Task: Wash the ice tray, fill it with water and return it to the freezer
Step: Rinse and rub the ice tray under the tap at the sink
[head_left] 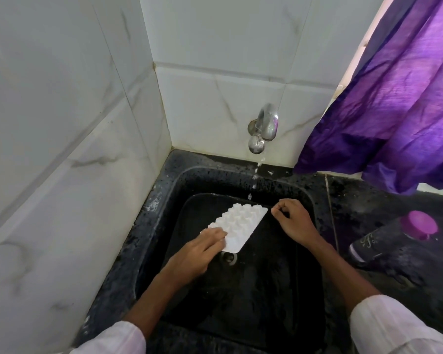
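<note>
– White ice tray (241, 223), where is it?
– Over the middle of the black sink (149, 226), underside up. Your left hand (197, 251) grips its near end; your right hand (294, 221) curls beside its far corner, touching or not I cannot tell.

Two hands are in view, the left hand (202, 247) and the right hand (293, 221). One ice tray (241, 223) lies between them, under the left hand's fingers. One sink (164, 200) surrounds both hands, with one drain (229, 258) just beside the left hand. One tap (264, 129) is beyond the hands. One bottle (384, 246) with one cap (418, 224) is right of the right hand, and one curtain (394, 98) hangs beyond it. There are two sleeves, the left sleeve (113, 338) and the right sleeve (394, 328), behind the hands.
</note>
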`<act>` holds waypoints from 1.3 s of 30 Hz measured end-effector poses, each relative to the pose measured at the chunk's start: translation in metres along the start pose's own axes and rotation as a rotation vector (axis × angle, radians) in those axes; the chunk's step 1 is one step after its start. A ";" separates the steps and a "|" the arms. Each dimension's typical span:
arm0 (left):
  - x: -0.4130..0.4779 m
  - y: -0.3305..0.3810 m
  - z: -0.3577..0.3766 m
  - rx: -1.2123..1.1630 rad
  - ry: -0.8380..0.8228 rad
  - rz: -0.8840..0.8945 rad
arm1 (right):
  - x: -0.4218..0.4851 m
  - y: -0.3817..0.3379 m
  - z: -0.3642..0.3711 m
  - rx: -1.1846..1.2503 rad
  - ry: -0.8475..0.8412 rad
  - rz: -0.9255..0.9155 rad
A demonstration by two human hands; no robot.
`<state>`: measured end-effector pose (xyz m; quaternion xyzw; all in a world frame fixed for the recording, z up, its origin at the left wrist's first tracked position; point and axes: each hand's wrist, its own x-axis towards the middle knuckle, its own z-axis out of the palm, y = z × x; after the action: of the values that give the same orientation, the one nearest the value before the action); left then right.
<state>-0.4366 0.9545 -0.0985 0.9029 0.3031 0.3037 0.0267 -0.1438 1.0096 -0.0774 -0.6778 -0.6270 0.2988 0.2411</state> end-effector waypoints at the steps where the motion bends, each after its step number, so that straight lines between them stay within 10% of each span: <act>1: 0.000 0.000 -0.001 -0.050 -0.010 -0.037 | 0.001 -0.001 -0.002 0.002 0.021 0.006; 7: 0.012 -0.003 -0.013 -0.457 0.097 -0.653 | 0.029 -0.037 -0.023 0.203 0.262 0.075; 15: 0.028 0.022 0.000 -0.898 0.388 -1.237 | 0.105 -0.105 -0.027 0.332 0.172 0.194; 39: 0.029 0.039 0.004 -1.072 0.522 -1.373 | 0.142 -0.106 -0.031 1.139 -0.049 0.463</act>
<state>-0.3952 0.9403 -0.0772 0.2928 0.5891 0.5160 0.5486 -0.1921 1.1626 0.0041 -0.5541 -0.2105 0.6469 0.4799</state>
